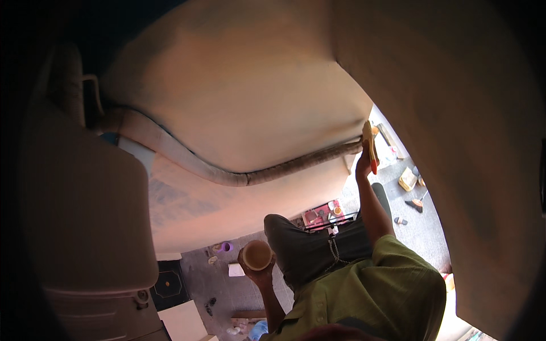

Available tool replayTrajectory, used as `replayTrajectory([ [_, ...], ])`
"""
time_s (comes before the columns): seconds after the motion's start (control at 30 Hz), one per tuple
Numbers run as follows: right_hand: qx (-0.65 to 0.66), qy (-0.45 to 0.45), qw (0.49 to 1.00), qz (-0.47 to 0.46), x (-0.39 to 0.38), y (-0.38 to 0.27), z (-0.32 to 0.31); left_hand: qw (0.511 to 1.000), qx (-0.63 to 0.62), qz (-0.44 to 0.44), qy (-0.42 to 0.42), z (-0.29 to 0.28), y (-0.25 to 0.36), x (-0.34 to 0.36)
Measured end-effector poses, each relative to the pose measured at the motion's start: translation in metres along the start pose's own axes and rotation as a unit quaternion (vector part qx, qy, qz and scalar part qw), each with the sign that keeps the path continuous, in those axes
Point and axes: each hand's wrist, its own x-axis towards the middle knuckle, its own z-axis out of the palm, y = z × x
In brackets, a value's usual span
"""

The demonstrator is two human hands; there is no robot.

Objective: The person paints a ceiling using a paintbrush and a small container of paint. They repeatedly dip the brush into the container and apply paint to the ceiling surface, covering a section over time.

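My left hand [248, 267] is closed round a tan cup [257, 255], held upright below the wall beside my dark-trousered leg. My right hand [365, 162] is raised at the right, closed on a flat paintbrush [372, 148] with an orange-tipped handle. The brush is at the right end of a long curved pipe [296, 165] along the pale wall [239, 102]; I cannot tell whether it touches the pipe.
A large curved surface [478, 142] fills the right side, a bulky pale unit [96, 216] the left. Far below are a floor [412, 227] with a broom [415, 203], a yellowish container [407, 179], a purple container [226, 246], a red tray [311, 217] and a dark cabinet [169, 284].
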Motion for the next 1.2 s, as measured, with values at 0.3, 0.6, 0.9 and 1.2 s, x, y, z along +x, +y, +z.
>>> replayTrajectory([
  [0.3,0.088,-0.046,0.995,0.031,-0.114,0.012,0.083,1.0,0.0,-0.017,0.021,-0.009,0.0,0.004],
  [0.6,0.118,-0.326,0.937,0.032,-0.226,-0.133,0.091,0.999,-0.005,-0.028,0.032,-0.019,0.005,-0.003],
  [0.9,0.232,-0.372,0.897,-0.051,-0.189,-0.251,0.179,1.0,0.003,-0.015,0.026,-0.024,-0.007,-0.009],
  [1.2,0.228,-0.36,0.889,-0.17,-0.175,-0.28,0.221,0.999,0.008,0.0,0.032,-0.028,-0.008,-0.009],
])
